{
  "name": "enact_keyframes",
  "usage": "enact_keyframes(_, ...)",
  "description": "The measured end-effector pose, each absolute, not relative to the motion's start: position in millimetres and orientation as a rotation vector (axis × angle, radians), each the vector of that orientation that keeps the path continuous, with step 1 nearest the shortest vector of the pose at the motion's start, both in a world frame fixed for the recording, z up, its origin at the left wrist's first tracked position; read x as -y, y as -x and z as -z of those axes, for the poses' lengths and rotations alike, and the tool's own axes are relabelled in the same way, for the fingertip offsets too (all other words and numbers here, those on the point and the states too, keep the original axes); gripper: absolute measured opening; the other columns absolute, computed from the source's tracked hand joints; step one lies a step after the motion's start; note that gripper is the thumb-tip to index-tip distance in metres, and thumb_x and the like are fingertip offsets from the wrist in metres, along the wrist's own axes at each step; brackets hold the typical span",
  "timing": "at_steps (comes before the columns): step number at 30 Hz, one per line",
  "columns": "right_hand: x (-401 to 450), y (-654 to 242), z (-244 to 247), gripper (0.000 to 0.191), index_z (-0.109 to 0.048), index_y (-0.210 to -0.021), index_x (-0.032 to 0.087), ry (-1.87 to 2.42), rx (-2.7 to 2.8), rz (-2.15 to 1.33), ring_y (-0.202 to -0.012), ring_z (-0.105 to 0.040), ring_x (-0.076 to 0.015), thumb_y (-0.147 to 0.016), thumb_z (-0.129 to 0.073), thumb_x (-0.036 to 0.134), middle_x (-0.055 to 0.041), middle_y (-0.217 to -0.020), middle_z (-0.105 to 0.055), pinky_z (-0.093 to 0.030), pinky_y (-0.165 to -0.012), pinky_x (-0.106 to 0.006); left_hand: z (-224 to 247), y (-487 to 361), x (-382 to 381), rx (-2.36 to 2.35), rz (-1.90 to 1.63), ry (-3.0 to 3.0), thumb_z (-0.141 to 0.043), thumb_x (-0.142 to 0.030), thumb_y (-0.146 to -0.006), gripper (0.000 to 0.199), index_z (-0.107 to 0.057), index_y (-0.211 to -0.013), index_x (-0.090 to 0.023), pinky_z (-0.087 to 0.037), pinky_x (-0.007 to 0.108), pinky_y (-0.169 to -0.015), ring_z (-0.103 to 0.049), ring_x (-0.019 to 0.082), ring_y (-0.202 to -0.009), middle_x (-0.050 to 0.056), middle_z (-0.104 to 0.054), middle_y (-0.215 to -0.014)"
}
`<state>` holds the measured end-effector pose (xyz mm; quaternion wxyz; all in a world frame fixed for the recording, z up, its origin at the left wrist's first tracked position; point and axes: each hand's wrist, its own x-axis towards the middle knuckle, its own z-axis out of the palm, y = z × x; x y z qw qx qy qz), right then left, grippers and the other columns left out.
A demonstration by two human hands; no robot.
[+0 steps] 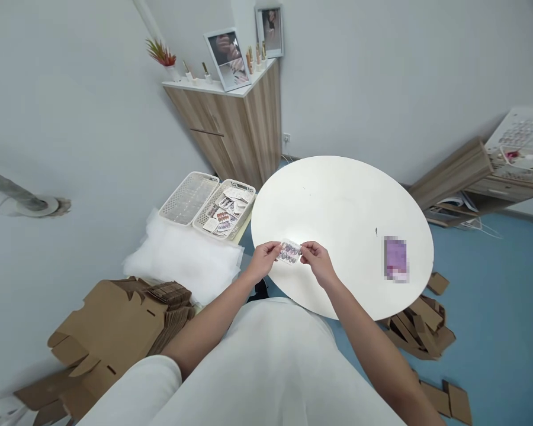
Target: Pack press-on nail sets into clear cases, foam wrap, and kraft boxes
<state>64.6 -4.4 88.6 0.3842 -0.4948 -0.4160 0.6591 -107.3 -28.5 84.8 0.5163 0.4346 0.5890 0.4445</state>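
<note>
Between my hands, over the near left edge of the white oval table (337,201), is a small card of press-on nails (288,252) with two rows of dark, shiny nails. My left hand (265,260) pinches its left edge, and my right hand (318,261) pinches the right edge. Left of the table, a white plastic basket (198,225) holds many similar nail cards (228,210) in a loose pile. Beside it is another white basket (177,222) with clear plastic pieces inside. A blurred purple item (396,258) lies on the table's right side.
White foam or plastic sheets (177,254) are stacked below the baskets. Flattened cardboard boxes (115,322) fill the lower left, and more cardboard (421,328) lies on the blue floor at right. A wooden cabinet (231,130) stands behind, and a wooden shelf (453,171) at right.
</note>
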Motion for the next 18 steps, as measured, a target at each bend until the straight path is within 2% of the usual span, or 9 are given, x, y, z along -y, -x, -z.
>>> enact_keyframes(4,17,-92,-88,0.021,-0.054,-0.073,0.020,1.297,0.928,-1.743,-0.060,-0.060,-0.0121,-0.065,-0.063,0.038,0.0026,-0.068,-0.057,-0.044,-0.061,-0.026,-86,87,28,-1.381,-1.089,-0.988,-0.054,-0.046,-0.074,0.038,-0.063,-0.095,-0.016,-0.048,0.025,-0.062,-0.054,0.010,-0.065,0.002,-0.060,-0.077)
enact_keyframes(8,29,-111,-84,0.022,-0.051,-0.071,0.021,1.308,0.784,-1.741,-0.063,-0.063,-0.0138,-0.065,-0.064,0.038,0.0038,-0.065,-0.055,-0.045,-0.062,-0.026,-85,72,30,-1.258,-0.990,-1.002,-0.058,-0.043,-0.073,0.033,-0.063,-0.090,-0.015,-0.048,0.029,-0.072,-0.056,0.010,-0.065,0.003,-0.061,-0.078)
enact_keyframes(15,37,-123,-76,0.021,-0.052,-0.068,0.021,1.357,0.717,-1.619,-0.059,-0.056,-0.0106,-0.064,-0.063,0.038,0.0038,-0.060,-0.054,-0.042,-0.060,-0.024,-73,64,28,-1.208,-0.833,-1.096,-0.058,-0.040,-0.073,0.027,-0.062,-0.078,-0.014,-0.046,0.029,-0.069,-0.056,0.012,-0.065,0.002,-0.059,-0.067)
enact_keyframes(18,37,-121,-77,0.021,-0.052,-0.067,0.020,1.389,0.703,-1.580,-0.058,-0.054,-0.0100,-0.064,-0.062,0.038,0.0037,-0.059,-0.054,-0.041,-0.059,-0.024,-70,67,23,-1.182,-0.767,-1.147,-0.054,-0.042,-0.075,0.029,-0.062,-0.079,-0.014,-0.046,0.029,-0.069,-0.057,0.013,-0.067,0.004,-0.059,-0.070)
